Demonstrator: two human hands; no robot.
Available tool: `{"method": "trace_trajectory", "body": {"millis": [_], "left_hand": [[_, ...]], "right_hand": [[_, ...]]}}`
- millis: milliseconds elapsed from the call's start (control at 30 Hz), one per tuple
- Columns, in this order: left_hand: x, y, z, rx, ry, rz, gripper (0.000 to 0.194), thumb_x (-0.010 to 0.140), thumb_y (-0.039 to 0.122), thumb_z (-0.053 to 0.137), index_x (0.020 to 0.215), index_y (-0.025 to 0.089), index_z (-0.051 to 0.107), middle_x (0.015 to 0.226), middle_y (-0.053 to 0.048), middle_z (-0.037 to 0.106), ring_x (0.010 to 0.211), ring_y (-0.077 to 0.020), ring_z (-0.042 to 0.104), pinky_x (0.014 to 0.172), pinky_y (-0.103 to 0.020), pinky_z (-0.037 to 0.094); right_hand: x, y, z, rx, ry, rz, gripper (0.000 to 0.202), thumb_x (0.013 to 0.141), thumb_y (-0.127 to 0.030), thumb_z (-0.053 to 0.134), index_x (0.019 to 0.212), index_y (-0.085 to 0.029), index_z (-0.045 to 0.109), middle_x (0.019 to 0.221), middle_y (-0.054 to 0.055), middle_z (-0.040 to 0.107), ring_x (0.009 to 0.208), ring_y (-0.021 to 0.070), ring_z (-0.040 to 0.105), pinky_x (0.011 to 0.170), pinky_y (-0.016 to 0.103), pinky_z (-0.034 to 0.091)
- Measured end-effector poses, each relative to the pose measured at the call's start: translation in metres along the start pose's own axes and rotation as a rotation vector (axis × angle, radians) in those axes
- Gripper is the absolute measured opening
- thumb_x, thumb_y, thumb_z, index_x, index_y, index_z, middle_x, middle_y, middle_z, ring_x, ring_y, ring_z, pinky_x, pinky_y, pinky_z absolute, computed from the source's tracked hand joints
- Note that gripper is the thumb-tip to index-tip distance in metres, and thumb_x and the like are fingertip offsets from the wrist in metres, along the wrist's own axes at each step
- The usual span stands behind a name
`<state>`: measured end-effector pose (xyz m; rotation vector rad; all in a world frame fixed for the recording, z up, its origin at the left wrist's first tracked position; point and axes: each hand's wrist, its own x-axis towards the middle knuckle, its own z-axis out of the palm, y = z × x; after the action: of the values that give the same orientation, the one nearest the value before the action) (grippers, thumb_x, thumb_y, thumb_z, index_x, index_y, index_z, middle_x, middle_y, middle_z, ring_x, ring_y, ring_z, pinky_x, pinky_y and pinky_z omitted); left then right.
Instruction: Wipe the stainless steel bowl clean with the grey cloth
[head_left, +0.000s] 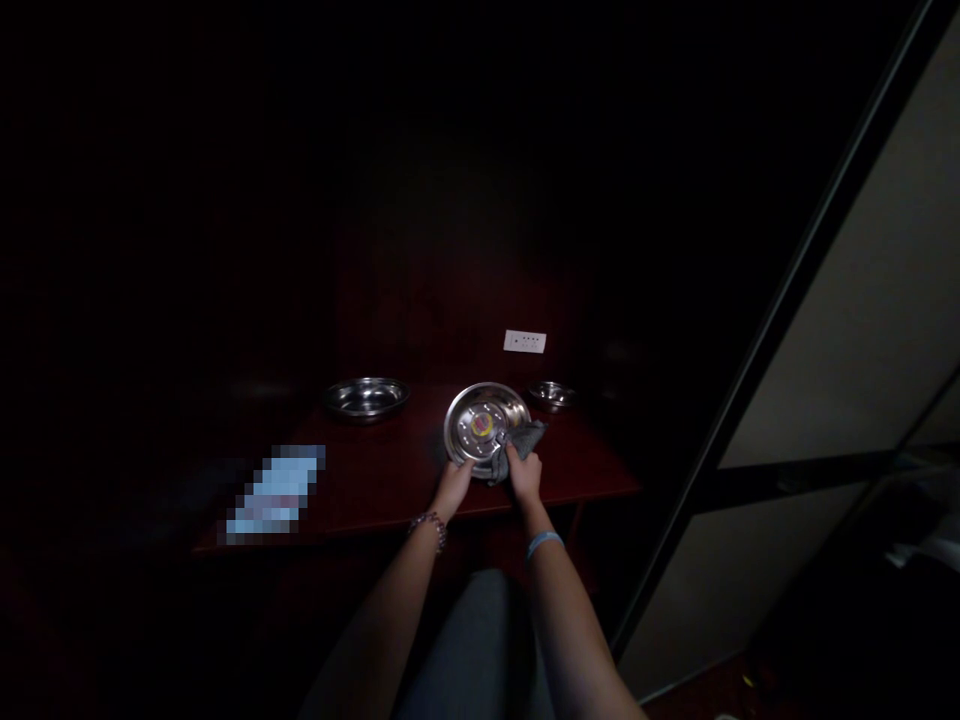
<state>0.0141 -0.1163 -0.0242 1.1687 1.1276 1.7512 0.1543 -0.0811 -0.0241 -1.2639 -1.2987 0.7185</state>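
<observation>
A shiny metal basin [460, 424] with a round yellow and red sticker on its inner bottom is tilted up toward me above the table. My left hand [454, 486] grips its near rim at the lower left, thumb over the edge. In my right hand [526, 473] is a grey cloth [526, 438], bunched against the basin's lower right side. The fingers of both hands are partly hidden behind the basin and the cloth.
On the dark red table [375, 490] stand a wide metal basin [367, 398] at the back left and a smaller metal bowl [553, 396] at the back right. A blurred-out pale sheet [277, 492] lies at left. A white socket plate [525, 342] is on the wall; a framed panel [825, 290] rises at right.
</observation>
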Motion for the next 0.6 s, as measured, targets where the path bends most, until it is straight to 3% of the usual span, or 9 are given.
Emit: {"method": "trace_trajectory", "body": {"millis": [267, 600], "left_hand": [[-0.0019, 0.0036, -0.0004, 0.011, -0.016, -0.018, 0.038, 0.077, 0.029, 0.063, 0.111, 0.013, 0.07, 0.123, -0.012, 0.07, 0.12, -0.0269, 0.061, 0.109, -0.042, 0.04], [-0.0001, 0.0013, -0.0012, 0.041, 0.006, -0.02, 0.034, 0.077, 0.03, 0.064, 0.106, 0.014, 0.07, 0.117, -0.011, 0.073, 0.118, -0.027, 0.062, 0.107, -0.043, 0.042]], "right_hand": [[0.0035, 0.0048, 0.0019, -0.03, -0.004, 0.009, 0.049, 0.083, -0.052, 0.057, 0.093, -0.009, 0.078, 0.093, 0.018, 0.076, 0.09, 0.0288, 0.073, 0.079, 0.03, 0.052], [0.0031, 0.0024, 0.0021, -0.108, 0.0, 0.015, 0.044, 0.088, -0.044, 0.055, 0.098, -0.008, 0.077, 0.093, 0.018, 0.076, 0.089, 0.026, 0.073, 0.076, 0.025, 0.051]]}}
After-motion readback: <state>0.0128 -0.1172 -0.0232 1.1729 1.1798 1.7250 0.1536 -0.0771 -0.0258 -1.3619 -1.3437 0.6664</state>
